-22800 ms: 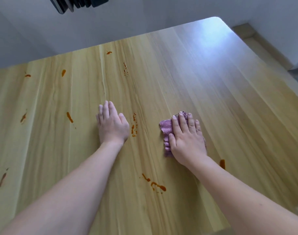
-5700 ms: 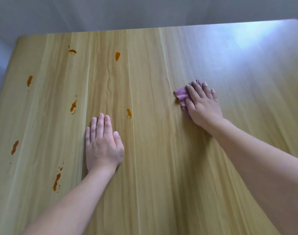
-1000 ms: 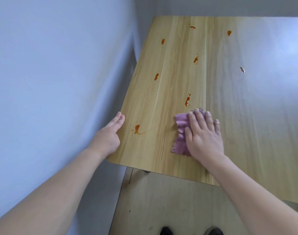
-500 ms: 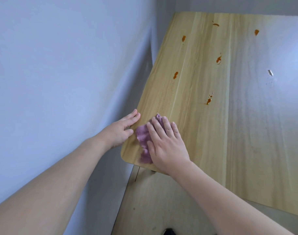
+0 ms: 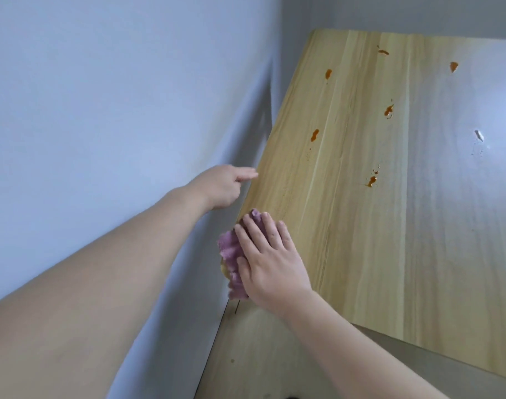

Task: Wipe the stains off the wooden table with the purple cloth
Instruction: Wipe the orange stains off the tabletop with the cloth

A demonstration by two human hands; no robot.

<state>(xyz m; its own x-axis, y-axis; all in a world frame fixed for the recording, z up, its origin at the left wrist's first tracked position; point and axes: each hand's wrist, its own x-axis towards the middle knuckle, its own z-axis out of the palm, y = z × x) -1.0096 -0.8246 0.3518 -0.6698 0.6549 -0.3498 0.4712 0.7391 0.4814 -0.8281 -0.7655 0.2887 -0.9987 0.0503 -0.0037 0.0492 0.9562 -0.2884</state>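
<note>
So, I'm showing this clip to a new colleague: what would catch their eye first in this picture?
Probably the crumpled purple cloth pressed under the flat right hand at the near left corner of the light wooden table. Next, the orange-red stains scattered over the far part of the tabletop. The left hand hovers by the table's left edge, beside the pale blue wall.

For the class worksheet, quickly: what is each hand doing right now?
Left hand: open, holding nothing, at the wooden table's left edge.
Right hand: open, fingers straight, pressing the purple cloth flat on the table's near corner.
</note>
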